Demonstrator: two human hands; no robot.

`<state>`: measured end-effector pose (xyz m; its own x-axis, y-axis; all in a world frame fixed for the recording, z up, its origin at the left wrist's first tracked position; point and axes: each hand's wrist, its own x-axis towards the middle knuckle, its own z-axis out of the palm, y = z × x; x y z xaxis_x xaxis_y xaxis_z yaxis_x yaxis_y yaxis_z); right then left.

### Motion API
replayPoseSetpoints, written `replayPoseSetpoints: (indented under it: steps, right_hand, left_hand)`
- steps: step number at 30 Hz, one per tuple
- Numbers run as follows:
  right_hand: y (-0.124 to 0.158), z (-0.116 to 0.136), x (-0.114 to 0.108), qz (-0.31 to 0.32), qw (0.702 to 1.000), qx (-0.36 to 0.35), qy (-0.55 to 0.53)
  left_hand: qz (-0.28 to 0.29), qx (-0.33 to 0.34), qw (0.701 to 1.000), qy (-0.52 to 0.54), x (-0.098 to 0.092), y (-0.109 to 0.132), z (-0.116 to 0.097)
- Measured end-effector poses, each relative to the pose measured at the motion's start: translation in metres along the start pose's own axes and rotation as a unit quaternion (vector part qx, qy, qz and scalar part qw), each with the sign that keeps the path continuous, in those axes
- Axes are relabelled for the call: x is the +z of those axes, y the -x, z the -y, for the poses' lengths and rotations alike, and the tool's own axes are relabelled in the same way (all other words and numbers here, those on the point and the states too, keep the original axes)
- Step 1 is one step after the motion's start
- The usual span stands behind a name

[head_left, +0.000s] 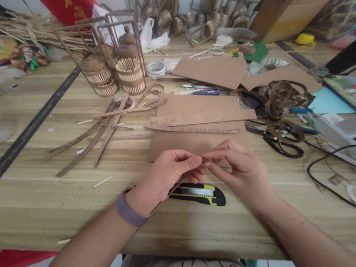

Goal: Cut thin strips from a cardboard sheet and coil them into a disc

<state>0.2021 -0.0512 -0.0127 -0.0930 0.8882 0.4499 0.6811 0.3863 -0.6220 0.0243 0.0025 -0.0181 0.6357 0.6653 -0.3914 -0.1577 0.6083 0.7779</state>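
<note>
My left hand (167,174) and my right hand (238,169) meet over the near part of the wooden table (40,186). Both pinch a thin brown cardboard strip (205,160) between fingertips; the strip runs down under my left palm. A yellow and black utility knife (199,193) lies on the table just below my hands. A flat cardboard sheet (198,139) with long corrugated strips (193,128) on it lies right behind them.
Loose cardboard strips (96,137) lie at left centre. Small woven cardboard lanterns (114,72) stand behind them. Black scissors (277,140) and curled strips (284,95) sit at right, with a black cable (336,191). Tape roll (155,69), cardboard boxes (295,4) at the back.
</note>
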Motion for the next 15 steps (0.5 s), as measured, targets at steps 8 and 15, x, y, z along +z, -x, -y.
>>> replayPoseSetpoints:
  steps: [8, 15]
  right_hand:
    - [-0.0011, 0.0002, 0.0001, 0.030, 0.999, 0.010, -0.018]
    - [-0.0012, 0.0000, 0.0004, 0.038, 0.999, 0.001, -0.005]
  left_hand:
    - [0.004, -0.023, 1.000, 0.009, 0.0017, 0.0012, -0.0015]
    - [0.009, -0.028, 1.000, -0.008, 0.0004, 0.0017, 0.0011]
